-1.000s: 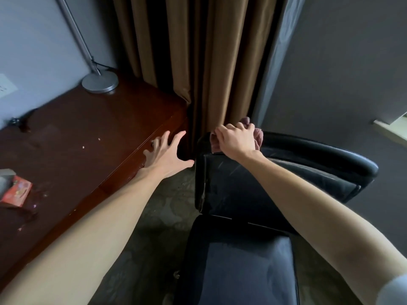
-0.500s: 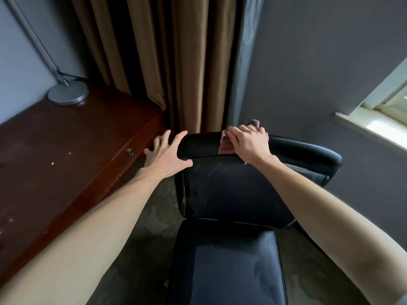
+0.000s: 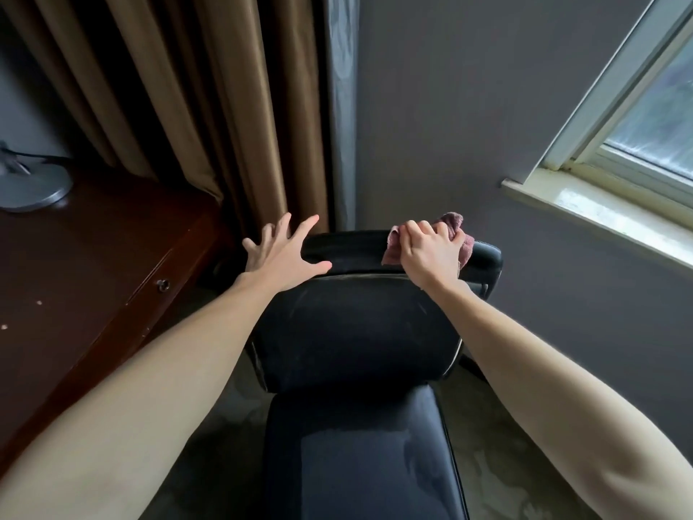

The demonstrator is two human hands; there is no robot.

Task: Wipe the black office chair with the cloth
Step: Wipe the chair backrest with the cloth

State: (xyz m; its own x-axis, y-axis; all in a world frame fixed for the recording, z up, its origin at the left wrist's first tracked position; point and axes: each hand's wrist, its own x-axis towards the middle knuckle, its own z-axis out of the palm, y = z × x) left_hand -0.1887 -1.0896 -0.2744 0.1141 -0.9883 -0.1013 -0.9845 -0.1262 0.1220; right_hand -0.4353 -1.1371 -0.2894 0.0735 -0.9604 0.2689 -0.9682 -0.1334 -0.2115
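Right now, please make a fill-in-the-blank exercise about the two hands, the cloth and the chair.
1. The cloth is held by the ____ hand.
2. It is pressed on the top edge of the chair's ____.
3. The left hand has its fingers ____.
4. The lamp base stands on the ____.

Missing words: right; backrest; spread; desk

**Tight on the left, open on the right**

We've got the wooden desk crowding the black office chair on its left side, with the brown curtain hanging just behind the backrest's top edge. Our left hand sits spread at that left corner. Past the right corner it's bare wall, with the window sill well apart, higher up.
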